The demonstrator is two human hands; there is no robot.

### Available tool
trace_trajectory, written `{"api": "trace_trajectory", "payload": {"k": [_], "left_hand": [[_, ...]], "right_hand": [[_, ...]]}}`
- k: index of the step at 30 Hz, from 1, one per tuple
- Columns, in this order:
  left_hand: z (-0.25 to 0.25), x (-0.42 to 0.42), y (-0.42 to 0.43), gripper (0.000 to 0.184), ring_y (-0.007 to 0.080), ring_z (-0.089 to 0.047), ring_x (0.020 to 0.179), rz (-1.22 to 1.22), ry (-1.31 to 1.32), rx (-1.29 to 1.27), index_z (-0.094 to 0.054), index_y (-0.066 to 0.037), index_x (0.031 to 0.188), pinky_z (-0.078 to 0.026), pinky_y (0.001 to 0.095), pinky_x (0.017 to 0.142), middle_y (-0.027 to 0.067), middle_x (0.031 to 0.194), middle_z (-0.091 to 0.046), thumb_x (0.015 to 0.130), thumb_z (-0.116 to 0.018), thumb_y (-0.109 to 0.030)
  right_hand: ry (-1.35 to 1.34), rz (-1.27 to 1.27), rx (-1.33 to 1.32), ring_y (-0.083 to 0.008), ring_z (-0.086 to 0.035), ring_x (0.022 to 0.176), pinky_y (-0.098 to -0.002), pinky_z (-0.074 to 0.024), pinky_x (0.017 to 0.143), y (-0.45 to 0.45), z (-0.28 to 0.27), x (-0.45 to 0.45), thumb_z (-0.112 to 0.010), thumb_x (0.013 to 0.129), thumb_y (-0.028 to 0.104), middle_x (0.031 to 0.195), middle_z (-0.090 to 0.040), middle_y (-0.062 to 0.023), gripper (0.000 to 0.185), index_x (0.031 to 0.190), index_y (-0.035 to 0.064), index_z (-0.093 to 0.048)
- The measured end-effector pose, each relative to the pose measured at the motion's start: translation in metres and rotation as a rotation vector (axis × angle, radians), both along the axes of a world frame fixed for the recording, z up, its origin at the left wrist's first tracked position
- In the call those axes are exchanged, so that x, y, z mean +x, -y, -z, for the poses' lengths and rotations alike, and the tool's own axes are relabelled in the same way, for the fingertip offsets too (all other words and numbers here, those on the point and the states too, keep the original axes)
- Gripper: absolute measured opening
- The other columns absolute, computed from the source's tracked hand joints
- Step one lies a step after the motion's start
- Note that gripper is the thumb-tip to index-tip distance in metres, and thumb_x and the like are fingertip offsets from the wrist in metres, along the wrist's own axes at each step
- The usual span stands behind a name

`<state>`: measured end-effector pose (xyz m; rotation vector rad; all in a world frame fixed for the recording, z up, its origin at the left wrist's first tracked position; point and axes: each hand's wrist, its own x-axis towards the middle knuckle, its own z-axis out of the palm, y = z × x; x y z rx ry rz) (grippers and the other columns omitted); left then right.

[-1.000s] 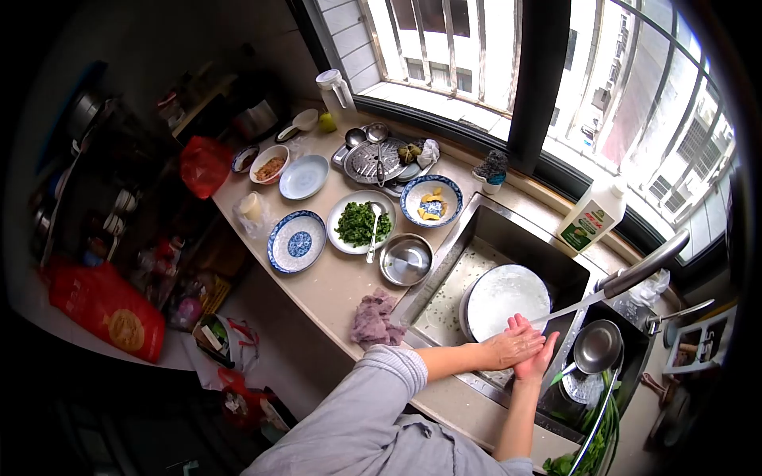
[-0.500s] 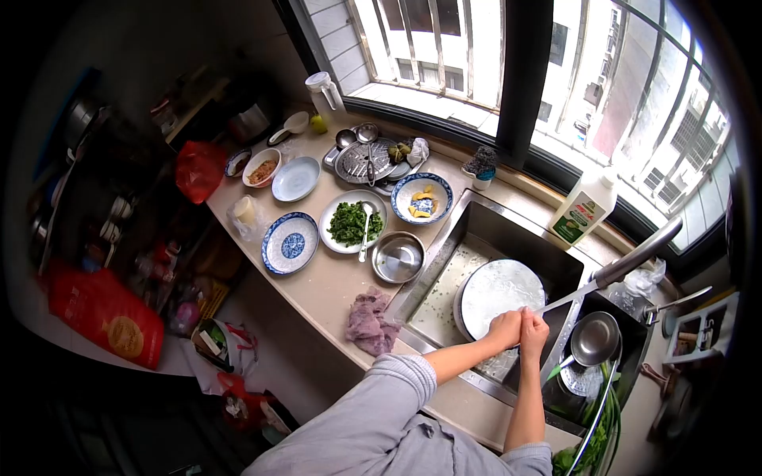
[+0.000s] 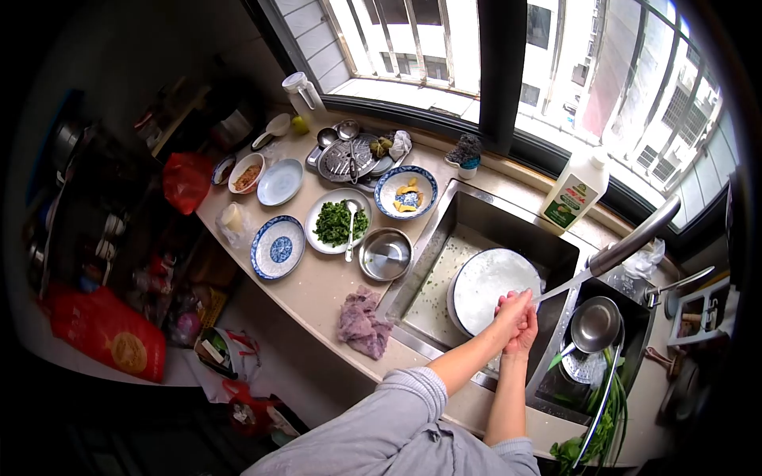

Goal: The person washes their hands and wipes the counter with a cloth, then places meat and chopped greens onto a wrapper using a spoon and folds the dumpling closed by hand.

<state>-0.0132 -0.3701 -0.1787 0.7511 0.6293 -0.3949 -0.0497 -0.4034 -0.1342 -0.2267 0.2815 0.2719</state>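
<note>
Over the left sink basin, my left hand (image 3: 514, 308) and my right hand (image 3: 521, 338) are clasped together, with fingers curled round each other. Water runs from the grey tap (image 3: 635, 238) onto them. No other object shows between the hands, though the inner fingers are partly hidden. Just beyond the hands, a round pot (image 3: 452, 305) with a white, cloudy surface stands in the steel sink (image 3: 432, 214). Bits of green lie on the basin floor beside it.
Left of the sink are a metal bowl (image 3: 386, 255), a purple cloth (image 3: 364, 324), a plate of chopped greens (image 3: 337, 246) and a blue-patterned bowl (image 3: 382, 208). A white bottle (image 3: 573, 194) stands behind. The right basin holds a ladle (image 3: 595, 324) and green stalks (image 3: 615, 397).
My hands have shifted slightly down, and the right hand has turned so more of its palm and fingers show. The whole view has swung a little, moving the counter items leftward.
</note>
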Motion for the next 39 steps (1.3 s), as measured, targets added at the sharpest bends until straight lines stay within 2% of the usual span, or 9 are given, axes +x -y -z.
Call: {"api": "trace_trajectory", "payload": {"k": [5, 7, 14, 19, 24, 27, 29, 32, 39], "left_hand": [[-0.031, 0.027, -0.021, 0.025, 0.0228, -0.056, 0.099, 0.326, 0.143, 0.617, -0.056, -0.008, 0.108, -0.044, 0.0349, 0.092, 0.0079, 0.103, -0.061, 0.096, -0.04, -0.022], [-0.029, 0.019, 0.002, 0.02, 0.0174, -0.056, 0.072, -0.075, 0.142, 0.33, -0.062, -0.004, 0.095, -0.044, 0.029, 0.065, 0.0052, 0.077, -0.06, 0.088, -0.051, -0.02], [-0.033, -0.018, 0.011, 0.021, 0.0213, -0.06, 0.068, -0.211, 0.123, 0.357, -0.06, -0.001, 0.098, -0.047, 0.032, 0.059, 0.0095, 0.075, -0.062, 0.088, -0.053, -0.017], [-0.042, -0.057, -0.024, 0.022, 0.0241, -0.063, 0.065, 0.016, 0.745, 1.025, -0.059, 0.001, 0.101, -0.05, 0.0341, 0.056, 0.0126, 0.074, -0.064, 0.088, -0.054, -0.015], [-0.069, -0.05, -0.067, 0.043, 0.0296, -0.058, 0.105, 0.359, 1.519, 1.164, -0.05, 0.003, 0.123, -0.046, 0.0368, 0.089, 0.0193, 0.115, -0.058, 0.081, -0.05, -0.004], [-0.075, -0.04, -0.082, 0.042, 0.0304, -0.044, 0.124, 0.44, 1.806, 1.427, -0.049, 0.004, 0.121, -0.037, 0.0364, 0.102, 0.017, 0.126, -0.052, 0.079, -0.048, -0.003], [-0.081, -0.035, -0.082, 0.038, 0.0286, -0.046, 0.123, 0.438, 1.796, 1.5, -0.051, 0.003, 0.117, -0.037, 0.0371, 0.102, 0.0171, 0.124, -0.053, 0.08, -0.048, -0.007], [-0.088, -0.024, -0.078, 0.024, 0.0248, -0.055, 0.104, 0.352, 1.834, 1.676, -0.054, -0.001, 0.097, -0.043, 0.0357, 0.09, 0.0134, 0.104, -0.058, 0.077, -0.051, -0.014], [-0.056, -0.008, -0.065, 0.014, 0.0228, -0.058, 0.07, 0.411, 1.606, 1.801, -0.056, -0.006, 0.084, -0.047, 0.0324, 0.063, 0.0078, 0.076, -0.057, 0.073, -0.054, -0.015]], "right_hand": [[-0.092, -0.03, -0.027, -0.0274, -0.063, 0.079, -0.0319, -0.057, 0.064, -0.018, 0.008, 0.005, -0.061, 0.084, 0.047, 0.099, -0.059, -0.0154, 0.058, 0.124, 0.0064, -0.046], [-0.15, -0.062, -0.072, -0.0274, -0.063, 0.079, -0.0314, -0.0569, 0.063, -0.011, 0.002, 0.006, -0.06, 0.085, 0.047, 0.098, -0.059, -0.0154, 0.056, 0.122, 0.0071, -0.047], [-0.145, 0.03, -0.141, -0.025, -0.059, 0.083, -0.0427, -0.0478, 0.083, -0.003, 0.017, 0.013, -0.053, 0.092, 0.032, 0.081, -0.059, -0.0099, 0.025, 0.092, 0.0065, -0.055], [-0.093, -0.046, -0.201, -0.0188, -0.053, 0.061, -0.0361, -0.0477, 0.063, 0.011, 0.046, 0.013, -0.049, 0.093, 0.034, 0.061, -0.052, -0.0028, 0.033, 0.069, 0.0121, -0.052], [-0.219, -0.084, -0.142, -0.017, -0.05, 0.054, -0.0379, -0.0464, 0.056, 0.024, 0.007, 0.018, -0.046, 0.092, 0.045, 0.056, -0.048, 0.0021, 0.04, 0.064, 0.0162, -0.047], [-0.126, -0.084, -0.073, -0.0285, -0.059, 0.086, -0.047, -0.0463, 0.083, 0.016, -0.007, 0.012, -0.038, 0.092, 0.054, 0.087, -0.062, -0.0113, 0.053, 0.086, 0.0053, -0.058], [-0.214, -0.019, -0.072, -0.0411, -0.051, 0.112, -0.0521, -0.0352, 0.101, 0.002, -0.032, 0.004, -0.032, 0.091, 0.06, 0.118, -0.054, -0.0257, 0.072, 0.113, -0.0054, -0.053], [-0.088, -0.057, -0.172, -0.0424, -0.05, 0.111, -0.0509, -0.0357, 0.101, 0.002, -0.027, 0.002, -0.032, 0.091, 0.06, 0.119, -0.053, -0.0268, 0.075, 0.119, -0.0079, -0.047], [-0.152, 0.158, -0.619, -0.0187, -0.059, 0.084, -0.0339, -0.0482, 0.078, -0.002, -0.003, 0.015, -0.042, 0.095, 0.044, 0.09, -0.06, -0.0062, 0.046, 0.104, 0.0011, -0.056]]}}
